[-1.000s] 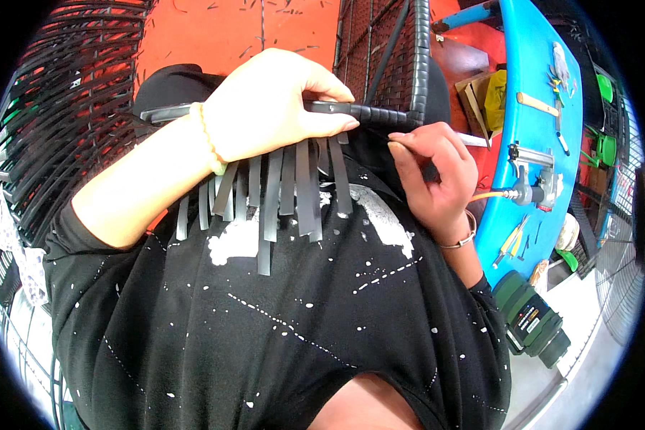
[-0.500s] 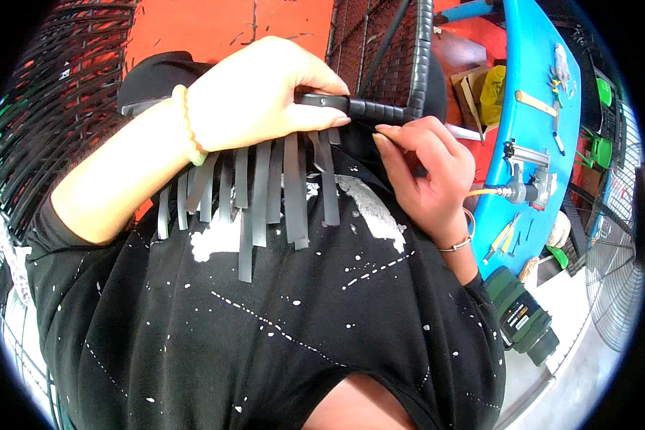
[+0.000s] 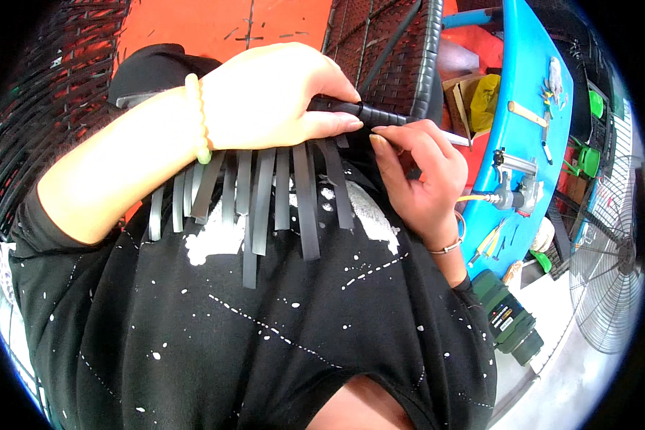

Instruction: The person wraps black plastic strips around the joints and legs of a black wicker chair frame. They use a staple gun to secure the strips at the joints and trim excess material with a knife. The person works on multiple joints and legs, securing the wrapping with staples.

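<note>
My left hand (image 3: 276,93), with a beaded bracelet at the wrist, is closed around a black frame bar (image 3: 385,117) wound with plastic strip. The bar joins a dark woven wicker panel (image 3: 373,68) beyond my hands. Below my left hand, several flat dark-grey plastic strips (image 3: 307,215) hang loose over my black shirt. Just right of my left fingertips, my right hand (image 3: 431,175) is closed, thumb and forefinger in a pinch beside the bar. What sits in that pinch is lost against the dark cloth. My other right fingers are curled in.
On the right stands a blue table (image 3: 512,229) with a hammer (image 3: 527,113), a metal clamp-like tool with a hose (image 3: 512,197) and several hand tools. A green tool case (image 3: 505,315) and a fan (image 3: 609,276) lie beyond. Black wicker (image 3: 57,86) fills the left side.
The view has shifted slightly. My left hand sits a little further right along the bar, closer to my right fingertips, and the hanging strips have swung somewhat. Both hands stay closed.
</note>
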A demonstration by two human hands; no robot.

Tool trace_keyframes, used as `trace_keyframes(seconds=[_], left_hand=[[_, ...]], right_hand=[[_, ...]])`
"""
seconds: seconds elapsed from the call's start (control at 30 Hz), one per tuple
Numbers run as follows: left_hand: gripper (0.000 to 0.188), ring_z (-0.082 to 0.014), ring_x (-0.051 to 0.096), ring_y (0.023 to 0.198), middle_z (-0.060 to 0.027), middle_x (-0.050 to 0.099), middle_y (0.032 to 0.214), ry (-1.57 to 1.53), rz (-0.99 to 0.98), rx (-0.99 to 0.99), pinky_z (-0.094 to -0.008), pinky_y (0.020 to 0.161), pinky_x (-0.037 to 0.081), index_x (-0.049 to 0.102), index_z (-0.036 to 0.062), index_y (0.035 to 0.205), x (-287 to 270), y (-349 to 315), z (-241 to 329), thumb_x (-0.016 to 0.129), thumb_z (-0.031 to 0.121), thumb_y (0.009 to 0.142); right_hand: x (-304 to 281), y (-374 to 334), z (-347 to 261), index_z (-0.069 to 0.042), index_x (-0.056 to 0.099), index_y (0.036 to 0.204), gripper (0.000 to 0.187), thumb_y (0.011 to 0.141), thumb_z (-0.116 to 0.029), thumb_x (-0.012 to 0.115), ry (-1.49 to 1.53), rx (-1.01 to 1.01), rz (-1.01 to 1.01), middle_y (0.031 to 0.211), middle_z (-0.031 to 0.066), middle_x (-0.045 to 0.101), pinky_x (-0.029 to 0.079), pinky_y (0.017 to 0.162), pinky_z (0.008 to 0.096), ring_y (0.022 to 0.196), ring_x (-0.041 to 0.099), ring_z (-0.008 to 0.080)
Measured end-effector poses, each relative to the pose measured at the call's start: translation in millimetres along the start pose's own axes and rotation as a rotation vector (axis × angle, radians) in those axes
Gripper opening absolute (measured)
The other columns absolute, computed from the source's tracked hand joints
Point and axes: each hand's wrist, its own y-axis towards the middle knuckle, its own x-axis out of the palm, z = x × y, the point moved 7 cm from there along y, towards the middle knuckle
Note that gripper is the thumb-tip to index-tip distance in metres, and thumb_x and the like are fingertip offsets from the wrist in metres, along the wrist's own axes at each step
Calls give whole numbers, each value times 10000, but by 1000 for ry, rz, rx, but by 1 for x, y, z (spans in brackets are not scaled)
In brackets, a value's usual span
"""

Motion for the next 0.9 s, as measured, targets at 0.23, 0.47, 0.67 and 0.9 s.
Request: trace_keyframes(seconds=[0.23, 0.47, 0.67, 0.9], left_hand=[[317, -376, 677, 894, -193, 692, 937, -30, 22, 20, -413, 789, 536, 704, -38, 1068, 1, -3, 0, 718, 233, 904], [298, -375, 668, 876, -188, 681, 910, -24, 82, 60, -422, 772, 528, 713, -13, 1048, 0, -6, 3, 702, 254, 918], [271, -371, 660, 857, -168, 671, 890, 8, 75, 32, -430, 749, 521, 717, 16, 1032, -5, -10, 16, 699, 261, 918], [262, -362, 660, 817, -146, 649, 856, 48, 85, 90, -427, 725, 537, 694, 8, 1044, -7, -19, 24, 721, 214, 885]], right_hand=[[5, 16, -13, -106, 596, 744, 227, 866, -201, 762, -283, -109, -195, 693, 66, 539, 439, 476, 389, 531, 572, 280], [-1, 18, -5, -26, 540, 681, 262, 842, -13, 746, 52, -117, -126, 607, 80, 454, 352, 454, 354, 481, 467, 245], [-8, 11, -4, -2, 559, 702, 235, 858, 29, 731, 222, -57, -47, 616, 65, 467, 332, 455, 312, 486, 440, 179], [-6, 11, -18, -92, 568, 646, 260, 761, -69, 801, 110, -244, -72, 598, 45, 460, 338, 438, 359, 460, 456, 225]])
